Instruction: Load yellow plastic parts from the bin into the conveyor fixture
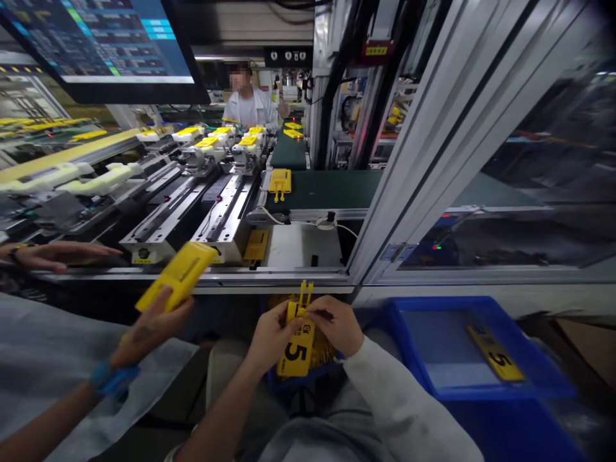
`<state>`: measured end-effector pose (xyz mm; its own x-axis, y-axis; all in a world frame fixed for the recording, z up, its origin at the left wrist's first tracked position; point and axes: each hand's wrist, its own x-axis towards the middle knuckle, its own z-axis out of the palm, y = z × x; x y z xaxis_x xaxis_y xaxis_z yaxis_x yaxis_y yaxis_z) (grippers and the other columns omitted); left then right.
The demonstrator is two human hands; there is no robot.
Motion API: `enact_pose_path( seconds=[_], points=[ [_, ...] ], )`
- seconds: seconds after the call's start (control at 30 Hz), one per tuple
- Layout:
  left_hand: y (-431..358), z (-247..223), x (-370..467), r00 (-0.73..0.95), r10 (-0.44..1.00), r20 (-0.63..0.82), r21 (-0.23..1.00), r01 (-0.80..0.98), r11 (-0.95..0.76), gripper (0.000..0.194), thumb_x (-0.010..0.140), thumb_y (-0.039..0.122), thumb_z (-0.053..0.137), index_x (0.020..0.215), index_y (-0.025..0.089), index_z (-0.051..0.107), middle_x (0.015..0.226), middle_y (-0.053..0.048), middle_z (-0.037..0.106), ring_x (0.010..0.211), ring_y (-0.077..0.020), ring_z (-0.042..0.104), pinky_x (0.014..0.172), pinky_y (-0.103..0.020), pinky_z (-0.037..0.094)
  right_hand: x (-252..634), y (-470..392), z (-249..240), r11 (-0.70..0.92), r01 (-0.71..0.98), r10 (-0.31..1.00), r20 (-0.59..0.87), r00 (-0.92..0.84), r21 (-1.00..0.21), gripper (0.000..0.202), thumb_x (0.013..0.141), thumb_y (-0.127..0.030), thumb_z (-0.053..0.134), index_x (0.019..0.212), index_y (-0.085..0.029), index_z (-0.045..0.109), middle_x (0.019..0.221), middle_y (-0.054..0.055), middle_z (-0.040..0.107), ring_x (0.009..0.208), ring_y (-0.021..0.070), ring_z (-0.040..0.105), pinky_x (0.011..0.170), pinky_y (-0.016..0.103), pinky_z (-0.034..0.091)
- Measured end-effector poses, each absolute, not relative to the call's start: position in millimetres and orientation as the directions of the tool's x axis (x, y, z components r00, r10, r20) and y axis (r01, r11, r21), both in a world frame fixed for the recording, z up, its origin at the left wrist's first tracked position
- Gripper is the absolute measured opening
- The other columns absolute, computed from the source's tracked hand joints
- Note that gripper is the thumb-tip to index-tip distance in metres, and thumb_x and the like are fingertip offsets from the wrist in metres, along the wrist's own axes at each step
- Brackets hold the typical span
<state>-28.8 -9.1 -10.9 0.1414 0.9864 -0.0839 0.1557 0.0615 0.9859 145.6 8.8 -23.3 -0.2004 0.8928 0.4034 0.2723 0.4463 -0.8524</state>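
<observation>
In front of my lap, a flat yellow plastic case (297,353) with a black 5 hangs tilted, two thin prongs sticking up at its top. My left hand (270,337) pinches its upper left edge between thumb and fingers. At the upper right of the same case, my right hand (339,323) has its fingertips closed on a small yellow part by the prongs; its exact shape is hidden by the fingers. Below the case, a blue bin holds many yellow pieces (323,350), partly covered by my hands.
At left, a co-worker's hand (154,324) holds another yellow case (178,276). A blue tray (437,378) at right holds one yellow case (495,353). A green conveyor (332,189) carries a yellow case (280,183). A metal frame post (423,128) rises at right; a monitor (110,45) hangs upper left.
</observation>
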Motion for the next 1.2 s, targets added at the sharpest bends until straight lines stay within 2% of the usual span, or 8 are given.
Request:
enact_pose_path(
  seconds=[0.2, 0.4, 0.63, 0.77, 0.87, 0.97, 1.1, 1.2],
  points=[
    [-9.2, -4.9, -27.3, 0.171, 0.974, -0.149, 0.989, 0.011, 0.149, 0.036, 0.074, 0.033, 0.069, 0.108, 0.021, 0.066, 0.093, -0.003, 0.072, 0.085, -0.0212, 0.067, 0.074, -0.030, 0.054, 142.6, 10.7, -27.6, 0.410, 0.262, 0.912, 0.393, -0.116, -0.874, 0.009, 0.079, -0.031, 0.068, 0.082, -0.023, 0.070, 0.095, 0.006, 0.064, 0.093, 0.0195, 0.061, 0.086, 0.034, 0.049],
    [-7.2, 0.6, -13.8, 0.129, 0.988, -0.082, 0.993, -0.077, 0.093, 0.034, 0.077, 0.039, 0.067, 0.105, 0.021, 0.064, 0.100, -0.005, 0.070, 0.094, -0.0205, 0.065, 0.082, -0.030, 0.052, 117.1, -0.8, -36.2, 0.014, -0.205, 0.997, 0.029, -0.070, -0.979, 0.033, 0.091, -0.046, 0.048, 0.110, -0.021, 0.058, 0.098, 0.005, 0.067, 0.088, 0.0183, 0.064, 0.081, 0.033, 0.052],
    [9.2, 2.8, 4.4, -0.201, 0.979, 0.044, 0.987, -0.146, -0.074, 0.027, 0.086, 0.046, 0.057, 0.090, 0.020, 0.056, 0.083, -0.001, 0.064, 0.079, -0.0139, 0.062, 0.074, -0.024, 0.051, 93.9, 6.9, -5.2, 0.241, 0.006, 0.968, 0.240, 0.072, -0.971, 0.028, 0.092, -0.042, 0.049, 0.101, -0.019, 0.063, 0.096, 0.005, 0.069, 0.092, 0.0175, 0.063, 0.086, 0.029, 0.048],
    [33.5, 28.1, -17.3, 0.004, 0.964, 0.267, 0.957, 0.119, -0.265, 0.025, 0.087, 0.041, 0.056, 0.101, 0.021, 0.058, 0.095, -0.003, 0.066, 0.087, -0.0158, 0.063, 0.080, -0.026, 0.050, 105.1, 31.5, 15.1, 0.378, 0.038, 0.925, 0.379, 0.031, -0.925, 0.029, 0.091, -0.043, 0.051, 0.103, -0.019, 0.062, 0.098, 0.005, 0.070, 0.092, 0.0184, 0.063, 0.085, 0.031, 0.049],
    [47.5, 51.7, -41.8, 0.288, 0.896, 0.338, 0.791, 0.429, -0.436, 0.031, 0.082, 0.034, 0.062, 0.110, 0.022, 0.059, 0.103, -0.005, 0.068, 0.092, -0.0185, 0.064, 0.084, -0.029, 0.050, 117.6, 43.8, 15.3, 0.465, -0.009, 0.885, 0.465, 0.002, -0.885, 0.033, 0.091, -0.046, 0.049, 0.106, -0.020, 0.062, 0.113, 0.007, 0.067, 0.104, 0.0200, 0.061, 0.092, 0.034, 0.046],
    [62.1, 63.7, -66.3, 0.421, 0.803, 0.423, 0.511, 0.621, -0.594, 0.024, 0.085, 0.028, 0.057, 0.108, 0.023, 0.062, 0.103, -0.005, 0.070, 0.096, -0.0199, 0.065, 0.088, -0.033, 0.049, 123.0, 44.9, -18.4, 0.430, 0.018, 0.901, 0.431, 0.046, -0.903, 0.039, 0.094, -0.048, 0.039, 0.108, -0.019, 0.061, 0.114, 0.008, 0.065, 0.105, 0.0198, 0.060, 0.093, 0.035, 0.046],
    [104.5, 54.9, -95.8, 0.498, 0.729, 0.469, 0.242, 0.722, -0.649, 0.031, 0.083, 0.012, 0.046, 0.109, 0.020, 0.061, 0.116, -0.007, 0.067, 0.111, -0.0206, 0.059, 0.100, -0.036, 0.043, 113.8, 35.7, -110.5, 0.097, 0.422, 0.993, 0.062, -0.096, -0.901, 0.027, 0.091, -0.038, 0.047, 0.094, -0.018, 0.064, 0.085, 0.005, 0.068, 0.083, 0.0173, 0.063, 0.079, 0.029, 0.048],
    [143.3, 39.3, -112.2, 0.484, 0.831, 0.276, 0.088, 0.848, -0.523, 0.036, 0.080, 0.010, 0.046, 0.113, 0.017, 0.059, 0.120, -0.012, 0.064, 0.117, -0.0241, 0.055, 0.103, -0.037, 0.040, 99.2, 23.5, -173.5, 0.018, 0.626, 0.951, -0.179, -0.250, -0.780, 0.009, 0.077, -0.022, 0.064, 0.084, -0.017, 0.067, 0.077, 0.004, 0.068, 0.078, 0.0177, 0.063, 0.074, 0.027, 0.046]
  ],
)
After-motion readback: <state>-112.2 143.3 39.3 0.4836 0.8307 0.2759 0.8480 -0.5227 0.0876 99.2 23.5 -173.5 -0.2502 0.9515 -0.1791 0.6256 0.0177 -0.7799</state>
